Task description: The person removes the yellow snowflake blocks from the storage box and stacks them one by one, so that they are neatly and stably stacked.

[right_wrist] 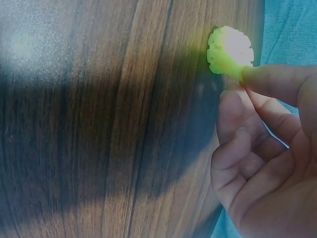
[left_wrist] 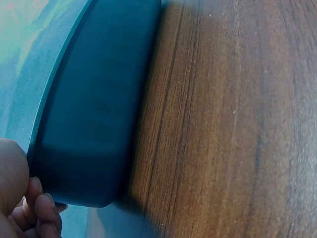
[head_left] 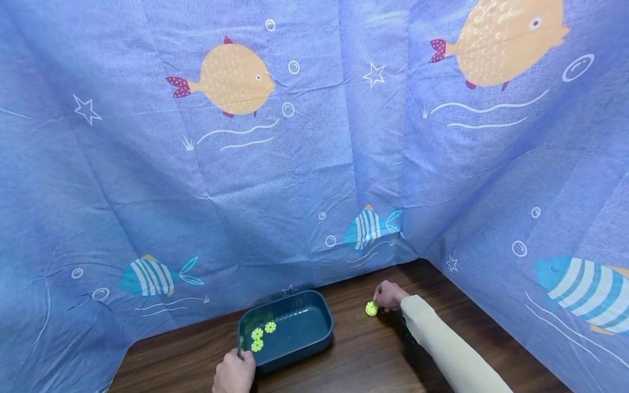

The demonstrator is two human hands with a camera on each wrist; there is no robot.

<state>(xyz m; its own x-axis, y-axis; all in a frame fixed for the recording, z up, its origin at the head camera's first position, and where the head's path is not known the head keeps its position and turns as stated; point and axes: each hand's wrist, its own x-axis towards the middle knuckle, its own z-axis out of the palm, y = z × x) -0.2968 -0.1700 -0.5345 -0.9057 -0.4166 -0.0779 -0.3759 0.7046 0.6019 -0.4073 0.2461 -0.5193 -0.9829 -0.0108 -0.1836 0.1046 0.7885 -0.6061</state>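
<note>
Filling most of the head view: blue cloth (head_left: 304,169), printed with orange fish (head_left: 236,79) up top and striped fish (head_left: 152,277) lower down. Brown wood-grain table (head_left: 354,363) across the bottom. Dark teal tray (head_left: 297,357) sits on it, bottom center, slightly skewed to the frame. Pale sleeve (head_left: 449,344) spans lower right, up to the right wrist.

Left hand (head_left: 235,372) grips the tray's near-left corner, bottom of frame; left wrist view has its fingers curled there, lower left. Right hand (head_left: 388,296) is to the right of the tray, well apart from it, pinching a yellow disc (head_left: 371,309) by the edge. Right wrist view puts that disc upper right; can't tell if it touches the wood, or if it's one or a stack. Three discs (head_left: 270,327) in the tray, left part, close together.
</note>
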